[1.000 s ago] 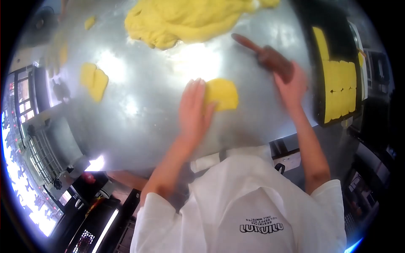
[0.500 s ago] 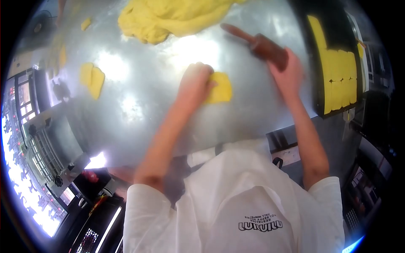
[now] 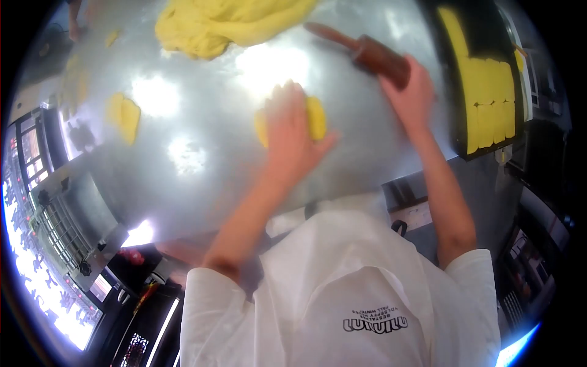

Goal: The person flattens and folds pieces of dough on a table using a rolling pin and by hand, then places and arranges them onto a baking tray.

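Note:
My left hand (image 3: 290,131) lies flat with its fingers stretched out over a small piece of yellow dough (image 3: 315,118). The dough shows on both sides of the hand; its middle is covered. Off to the right, my right hand (image 3: 413,95) is wrapped round one end of a brown rolling pin (image 3: 380,60). The pin's thin handle points up and left, toward a large mound of yellow dough (image 3: 226,25) at the back of the metal table (image 3: 220,165).
A black tray (image 3: 455,113) at the right bears several flat yellow dough pieces (image 3: 489,104) in rows. Another dough piece (image 3: 126,118) lies on the left of the table, with a small scrap (image 3: 112,38) behind it. Another person's hand (image 3: 74,29) shows at the upper left.
My left hand has gone from closed at the dough's edge to spread flat on top of it. The right hand still holds the rolling pin; the whole view has shifted slightly.

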Tool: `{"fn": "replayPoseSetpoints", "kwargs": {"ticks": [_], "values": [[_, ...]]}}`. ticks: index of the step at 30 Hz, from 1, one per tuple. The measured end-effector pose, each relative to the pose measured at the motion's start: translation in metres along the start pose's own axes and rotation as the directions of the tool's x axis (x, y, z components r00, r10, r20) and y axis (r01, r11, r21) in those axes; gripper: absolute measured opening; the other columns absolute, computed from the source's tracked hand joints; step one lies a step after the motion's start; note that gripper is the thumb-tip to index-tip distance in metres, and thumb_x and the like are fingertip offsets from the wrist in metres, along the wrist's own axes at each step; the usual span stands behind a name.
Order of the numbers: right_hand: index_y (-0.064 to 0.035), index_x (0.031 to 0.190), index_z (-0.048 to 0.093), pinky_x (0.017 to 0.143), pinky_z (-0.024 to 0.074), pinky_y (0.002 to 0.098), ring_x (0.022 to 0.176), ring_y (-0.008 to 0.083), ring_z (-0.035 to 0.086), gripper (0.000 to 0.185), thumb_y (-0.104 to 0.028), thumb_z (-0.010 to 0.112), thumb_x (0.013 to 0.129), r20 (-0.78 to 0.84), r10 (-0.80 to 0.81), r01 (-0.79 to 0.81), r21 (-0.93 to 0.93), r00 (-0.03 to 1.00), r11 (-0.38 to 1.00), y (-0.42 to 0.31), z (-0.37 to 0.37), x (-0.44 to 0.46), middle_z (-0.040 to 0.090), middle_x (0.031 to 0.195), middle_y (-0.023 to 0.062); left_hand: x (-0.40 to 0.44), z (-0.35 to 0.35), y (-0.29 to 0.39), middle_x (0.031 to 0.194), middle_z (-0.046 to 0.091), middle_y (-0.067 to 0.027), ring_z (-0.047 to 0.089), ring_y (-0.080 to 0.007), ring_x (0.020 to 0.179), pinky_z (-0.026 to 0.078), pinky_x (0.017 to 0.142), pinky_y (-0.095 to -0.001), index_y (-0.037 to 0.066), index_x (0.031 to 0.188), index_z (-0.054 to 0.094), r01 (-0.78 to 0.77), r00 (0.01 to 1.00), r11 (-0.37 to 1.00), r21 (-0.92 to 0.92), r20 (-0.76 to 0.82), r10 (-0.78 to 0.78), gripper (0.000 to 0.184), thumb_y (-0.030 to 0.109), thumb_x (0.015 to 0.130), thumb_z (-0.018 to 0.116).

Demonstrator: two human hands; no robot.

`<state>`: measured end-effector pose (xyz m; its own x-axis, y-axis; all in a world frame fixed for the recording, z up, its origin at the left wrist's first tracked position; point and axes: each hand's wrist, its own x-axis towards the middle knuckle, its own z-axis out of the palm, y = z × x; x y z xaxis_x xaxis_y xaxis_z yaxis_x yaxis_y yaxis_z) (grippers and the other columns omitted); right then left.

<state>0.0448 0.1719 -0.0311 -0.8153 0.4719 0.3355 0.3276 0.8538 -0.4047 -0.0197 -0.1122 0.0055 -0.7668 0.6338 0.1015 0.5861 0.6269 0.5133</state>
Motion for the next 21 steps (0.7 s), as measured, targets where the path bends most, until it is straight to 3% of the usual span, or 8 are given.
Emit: {"fn": "replayPoseSetpoints", "kwargs": {"ticks": [1, 5, 8, 11, 14, 17, 20, 21], "values": [[-0.0118, 0.139, 0.057, 0.095, 0.0506, 0.0436, 0.108, 0.0317, 0.063, 0.071, -0.033, 0.088, 0.079, -0.006, -0.006, 0.006, -0.003, 1.0, 1.0, 0.001, 0.001, 0.0, 0.066, 0.117, 0.0101, -0.005, 0.009, 0.003, 0.158, 0.036, -0.03, 0.031, -0.0552, 0.148, 0.029, 0.119, -0.063, -0.004, 0.158, 0.027, 0.011, 0.999, 1.0, 0.012, 0.032, -0.012, 0.118, 0.043, 0.073, 0.092], [-0.0114, 0.138, 0.058, 0.094, 0.0507, 0.0432, 0.107, 0.0318, 0.064, 0.071, -0.033, 0.089, 0.078, -0.025, -0.031, 0.031, -0.015, 0.999, 0.999, 0.002, 0.003, 0.0, 0.066, 0.116, 0.0098, -0.012, 0.03, -0.002, 0.158, 0.037, -0.0285, 0.032, -0.0517, 0.149, 0.028, 0.12, -0.0625, -0.004, 0.157, 0.03, 0.014, 0.999, 0.999, 0.031, -0.046, -0.013, 0.114, 0.048, 0.075, 0.089], [-0.0113, 0.138, 0.058, 0.094, 0.0507, 0.0432, 0.108, 0.0316, 0.064, 0.071, -0.034, 0.089, 0.078, -0.04, -0.039, 0.039, -0.005, 0.998, 0.999, 0.004, 0.005, 0.002, 0.066, 0.116, 0.0094, -0.007, 0.019, -0.002, 0.153, 0.045, -0.0262, 0.041, -0.0467, 0.143, 0.033, 0.117, -0.0587, -0.001, 0.155, 0.037, 0.021, 1.0, 0.996, 0.087, -0.015, -0.02, 0.103, 0.045, 0.078, 0.087], [-0.0118, 0.138, 0.058, 0.094, 0.0507, 0.0429, 0.108, 0.0311, 0.064, 0.071, -0.034, 0.089, 0.078, -0.057, -0.031, 0.031, -0.002, 0.998, 1.0, 0.003, 0.008, -0.005, 0.067, 0.116, 0.0088, 0.001, 0.011, -0.029, 0.138, 0.057, -0.0216, 0.052, -0.0408, 0.129, 0.042, 0.109, -0.0536, 0.007, 0.149, 0.05, -0.092, 0.994, 0.982, 0.166, 0.067, 0.081, 0.081, 0.037, 0.081, 0.084], [-0.0121, 0.137, 0.059, 0.093, 0.0509, 0.0427, 0.108, 0.0305, 0.064, 0.071, -0.035, 0.089, 0.077, -0.068, -0.046, 0.044, -0.022, 0.997, 0.999, 0.002, 0.007, 0.001, 0.067, 0.116, 0.0081, 0.031, -0.011, -0.041, 0.122, 0.064, -0.0159, 0.059, -0.0366, 0.112, 0.049, 0.097, -0.0476, 0.011, 0.132, 0.064, -0.03, 0.952, 0.992, 0.121, 0.306, -0.008, 0.054, 0.027, 0.083, 0.082], [-0.0122, 0.136, 0.059, 0.091, 0.0513, 0.0426, 0.106, 0.03, 0.065, 0.07, -0.036, 0.089, 0.078, -0.047, -0.041, 0.04, -0.04, 0.998, 0.998, 0.002, 0.005, 0.001, 0.067, 0.116, 0.0078, 0.066, -0.023, -0.055, 0.106, 0.067, -0.0143, 0.062, -0.0363, 0.099, 0.052, 0.092, -0.0464, 0.009, 0.116, 0.07, -0.053, 0.828, 0.998, 0.023, 0.559, 0.031, 0.035, 0.018, 0.084, 0.079], [-0.0124, 0.136, 0.059, 0.091, 0.0518, 0.0426, 0.106, 0.0303, 0.065, 0.068, -0.036, 0.088, 0.08, 0.006, -0.04, 0.041, -0.065, 0.999, 0.997, 0.001, 0.0, 0.004, 0.067, 0.116, 0.0085, 0.068, -0.021, -0.071, 0.097, 0.07, -0.0106, 0.066, -0.0295, 0.092, 0.054, 0.087, -0.0418, 0.006, 0.11, 0.071, -0.247, 0.893, 0.947, -0.206, 0.331, 0.305, 0.026, 0.017, 0.087, 0.077], [-0.0123, 0.136, 0.059, 0.091, 0.0521, 0.0426, 0.107, 0.0307, 0.066, 0.067, -0.036, 0.088, 0.081, 0.021, -0.054, 0.055, -0.069, 0.998, 0.996, 0.001, -0.001, 0.005, 0.067, 0.117, 0.0092, 0.068, -0.028, -0.068, 0.098, 0.07, -0.0101, 0.067, -0.0266, 0.093, 0.054, 0.086, -0.0403, 0.005, 0.11, 0.071, -0.045, 0.914, 0.971, -0.236, 0.383, 0.136, 0.025, 0.017, 0.089, 0.076]]}}
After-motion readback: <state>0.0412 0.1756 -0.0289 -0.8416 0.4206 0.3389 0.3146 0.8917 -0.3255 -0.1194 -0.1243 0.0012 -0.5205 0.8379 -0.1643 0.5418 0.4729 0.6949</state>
